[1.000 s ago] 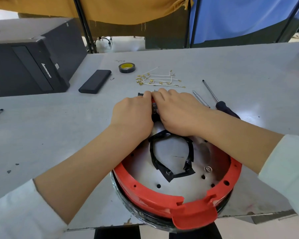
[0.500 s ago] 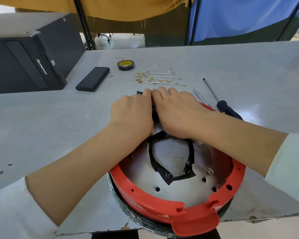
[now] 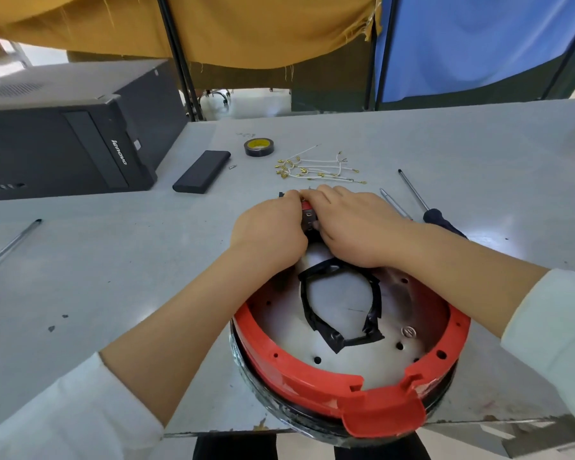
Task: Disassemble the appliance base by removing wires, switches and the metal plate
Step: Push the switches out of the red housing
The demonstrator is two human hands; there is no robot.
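Head view: left hand and right hand meet knuckle to knuckle at the far rim of the round red plastic appliance base, fingers curled around a small red-and-black switch part. Their grip hides most of it. Inside the base lies the shiny metal plate.

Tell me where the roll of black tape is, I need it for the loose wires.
In the head view the black tape roll lies on the grey table, far centre, between the black rectangular case and the white wires.
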